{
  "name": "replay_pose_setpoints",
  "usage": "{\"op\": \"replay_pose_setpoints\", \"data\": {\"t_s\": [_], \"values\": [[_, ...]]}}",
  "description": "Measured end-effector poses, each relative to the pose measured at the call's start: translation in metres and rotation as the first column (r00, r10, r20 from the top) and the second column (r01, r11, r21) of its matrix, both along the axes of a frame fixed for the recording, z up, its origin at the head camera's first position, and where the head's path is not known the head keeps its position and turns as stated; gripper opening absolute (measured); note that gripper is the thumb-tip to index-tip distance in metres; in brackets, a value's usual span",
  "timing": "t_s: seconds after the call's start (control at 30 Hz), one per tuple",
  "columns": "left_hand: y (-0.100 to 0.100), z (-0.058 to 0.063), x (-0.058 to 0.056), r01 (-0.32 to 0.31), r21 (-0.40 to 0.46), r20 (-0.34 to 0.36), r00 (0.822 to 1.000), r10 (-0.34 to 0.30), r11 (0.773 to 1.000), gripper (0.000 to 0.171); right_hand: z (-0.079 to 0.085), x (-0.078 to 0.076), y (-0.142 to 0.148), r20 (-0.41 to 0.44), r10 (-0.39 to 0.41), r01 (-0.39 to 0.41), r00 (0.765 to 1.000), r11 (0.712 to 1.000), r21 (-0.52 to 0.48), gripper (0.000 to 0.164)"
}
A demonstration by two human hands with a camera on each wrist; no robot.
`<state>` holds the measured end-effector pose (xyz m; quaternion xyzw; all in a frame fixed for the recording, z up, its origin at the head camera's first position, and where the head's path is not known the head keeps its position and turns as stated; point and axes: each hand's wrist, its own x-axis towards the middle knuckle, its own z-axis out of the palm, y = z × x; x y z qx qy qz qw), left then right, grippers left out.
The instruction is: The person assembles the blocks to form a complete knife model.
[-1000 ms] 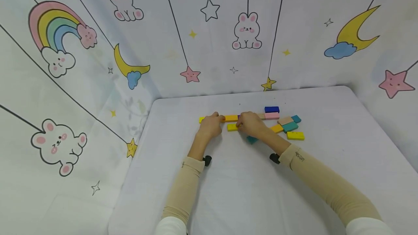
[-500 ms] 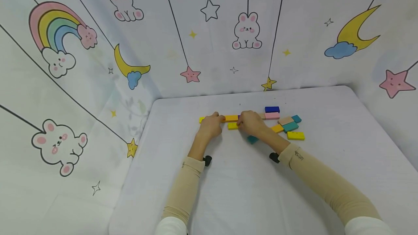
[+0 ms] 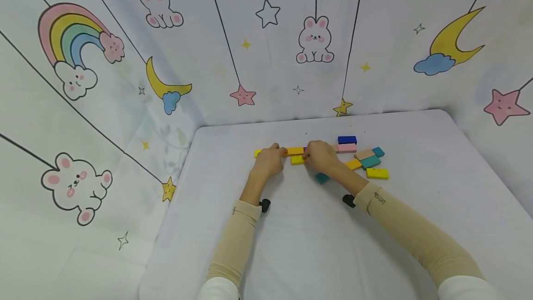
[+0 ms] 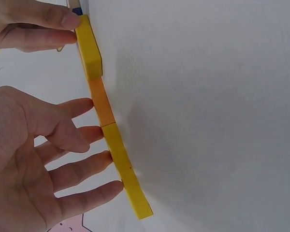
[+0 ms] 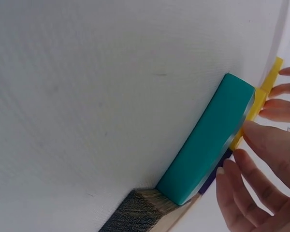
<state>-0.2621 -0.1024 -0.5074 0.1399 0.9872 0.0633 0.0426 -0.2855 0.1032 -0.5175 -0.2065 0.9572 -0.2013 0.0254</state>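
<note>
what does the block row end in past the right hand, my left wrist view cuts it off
Observer: A pink block, well past the right hand.
Operator: anything behind that one
Observer: Yes, a dark blue block lies just behind it.
Operator: and is anything tucked by the right wrist
Observer: A teal block; from the head camera, the right hand partly hides it.
</note>
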Motion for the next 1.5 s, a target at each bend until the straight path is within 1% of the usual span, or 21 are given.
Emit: {"op": "replay_pose_setpoints", "data": {"t_s": [0.17,0.4,0.77,1.0,1.3,1.5], "values": [[-0.0001,-0.0015,-0.0008,0.008,-0.001,0.004,1.0,-0.008,1.0,0.044,-0.0005,-0.0004,-0.0006,0.01,-0.018,0.018,1.0,1.0,-0.004,0.009],[-0.0005,-0.0026,-0.002,0.008,0.003,-0.006,1.0,-0.008,1.0,0.044,0.0011,-0.0011,-0.0025,0.014,-0.029,0.029,0.999,0.999,0.025,0.011],[-0.0003,-0.0019,-0.0008,0.011,0.009,0.0,1.0,-0.011,1.0,0.044,0.0003,-0.0023,-0.0047,0.019,-0.053,0.053,0.998,0.998,0.037,0.014],[-0.0009,-0.0017,-0.0007,0.01,0.009,-0.007,1.0,-0.01,1.0,0.044,0.0016,-0.0013,-0.0066,0.013,-0.05,0.05,0.999,0.998,0.024,0.014],[0.0004,-0.0017,0.0003,0.03,0.016,-0.022,0.999,-0.029,0.999,0.045,0.0025,-0.0008,-0.0055,0.025,-0.054,0.053,0.998,0.998,0.022,0.015],[0.001,-0.003,0.0014,0.037,0.024,-0.027,0.999,-0.036,0.999,0.045,0.0052,0.0037,-0.0017,0.029,-0.052,0.051,0.998,0.999,0.012,0.016]]}}
